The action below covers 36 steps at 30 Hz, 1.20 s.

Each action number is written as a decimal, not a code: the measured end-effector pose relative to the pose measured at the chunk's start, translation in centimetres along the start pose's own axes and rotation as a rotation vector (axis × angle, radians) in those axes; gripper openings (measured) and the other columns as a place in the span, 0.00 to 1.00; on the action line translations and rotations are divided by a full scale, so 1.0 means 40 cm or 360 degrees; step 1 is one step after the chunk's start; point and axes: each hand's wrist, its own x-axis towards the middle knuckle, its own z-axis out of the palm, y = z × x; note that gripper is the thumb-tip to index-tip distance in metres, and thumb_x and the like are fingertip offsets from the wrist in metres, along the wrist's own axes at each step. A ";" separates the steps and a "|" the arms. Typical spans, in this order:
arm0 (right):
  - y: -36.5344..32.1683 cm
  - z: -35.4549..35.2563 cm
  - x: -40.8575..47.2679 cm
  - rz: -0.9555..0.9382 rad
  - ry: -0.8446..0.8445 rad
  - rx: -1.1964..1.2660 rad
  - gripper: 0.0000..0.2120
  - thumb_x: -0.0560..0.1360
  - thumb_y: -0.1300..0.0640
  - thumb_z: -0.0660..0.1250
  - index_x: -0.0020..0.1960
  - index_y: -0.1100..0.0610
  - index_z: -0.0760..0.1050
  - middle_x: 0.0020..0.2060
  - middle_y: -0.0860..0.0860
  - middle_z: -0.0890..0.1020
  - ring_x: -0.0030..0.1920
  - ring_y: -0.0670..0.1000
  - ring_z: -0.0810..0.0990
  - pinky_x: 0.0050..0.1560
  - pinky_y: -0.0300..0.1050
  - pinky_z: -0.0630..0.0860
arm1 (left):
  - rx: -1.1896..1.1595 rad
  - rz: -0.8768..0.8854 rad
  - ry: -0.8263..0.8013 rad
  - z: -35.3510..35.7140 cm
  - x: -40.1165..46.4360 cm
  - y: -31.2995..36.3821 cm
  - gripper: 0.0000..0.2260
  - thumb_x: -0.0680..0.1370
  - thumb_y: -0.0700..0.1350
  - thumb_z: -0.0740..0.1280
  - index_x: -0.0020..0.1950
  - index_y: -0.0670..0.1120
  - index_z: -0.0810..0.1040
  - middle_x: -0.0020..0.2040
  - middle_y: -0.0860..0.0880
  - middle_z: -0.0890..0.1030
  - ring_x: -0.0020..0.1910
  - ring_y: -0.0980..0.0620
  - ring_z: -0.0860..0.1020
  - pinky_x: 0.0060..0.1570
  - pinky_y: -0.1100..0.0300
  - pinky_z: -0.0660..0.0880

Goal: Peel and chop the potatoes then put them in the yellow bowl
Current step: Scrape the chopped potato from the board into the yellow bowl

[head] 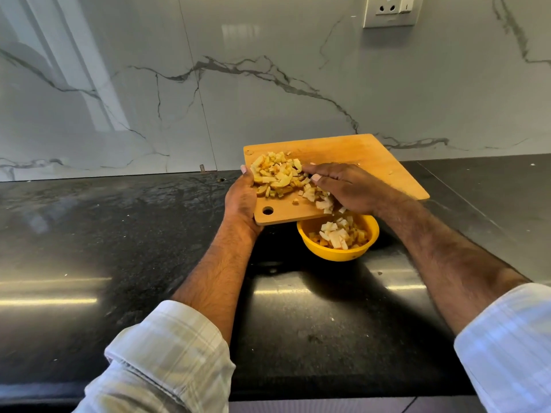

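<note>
Marble-veined wall panels [268, 84] fill the upper half of the frame, with a white socket plate [390, 10] at the upper right.

Black polished counter [89, 234] spans the middle and lower frame, carrying glare streaks and a few pale specks.

Wooden chopping board [372, 162], centre right, is lifted off the counter and tilted, its lower edge overhanging the bowl; a hanging hole sits near its lower left corner.

Left hand [243, 201] grips the board's left edge, thumb on top beside the heap; the fingers underneath are hidden.

Right hand [348, 187] lies on the board with fingers curved over the pieces, sweeping them toward the lower edge; whether it also holds anything cannot be told from this angle.

Yellow bowl [337, 253], just below centre right, stands on the counter under the board's edge and is already partly filled.

Chopped potato pieces [278, 175]: small pale cubes and strips, some yellow-brown on the faces and possibly with skin left on. One heap remains at the board's upper left, a looser trail lies under the right hand, and several pieces are tipping off the edge.

Progress: peeling and chopping look finished; transfer to the bowl is under way, with roughly half or more of the pieces left on the board.
</note>
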 end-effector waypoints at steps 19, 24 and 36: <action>-0.031 0.032 0.038 0.0051 0.0108 -0.0378 0.49 0.68 0.25 0.71 0.81 0.46 0.61 0.79 0.47 0.65 0.77 0.53 0.64 0.76 0.53 0.65 | 0.0080 -0.0048 -0.0051 0.010 -0.016 -0.002 0.19 0.85 0.60 0.64 0.62 0.45 0.82 0.47 0.43 0.89 0.41 0.44 0.88 0.31 0.51 0.83; -0.014 0.045 0.020 -0.0106 0.0396 -0.0369 0.24 0.75 0.38 0.71 0.65 0.49 0.81 0.62 0.45 0.78 0.63 0.51 0.77 0.63 0.55 0.77 | 0.0092 -0.0023 -0.0023 0.009 -0.010 -0.005 0.18 0.85 0.60 0.65 0.61 0.47 0.83 0.46 0.45 0.89 0.43 0.43 0.88 0.33 0.48 0.84; -0.044 0.065 -0.081 -0.0192 0.0502 -0.0044 0.06 0.78 0.57 0.71 0.49 0.52 0.87 0.51 0.43 0.85 0.55 0.42 0.81 0.59 0.48 0.80 | 0.0001 0.0031 -0.0018 0.020 0.000 -0.014 0.18 0.85 0.60 0.64 0.59 0.46 0.82 0.47 0.43 0.89 0.45 0.42 0.88 0.39 0.44 0.85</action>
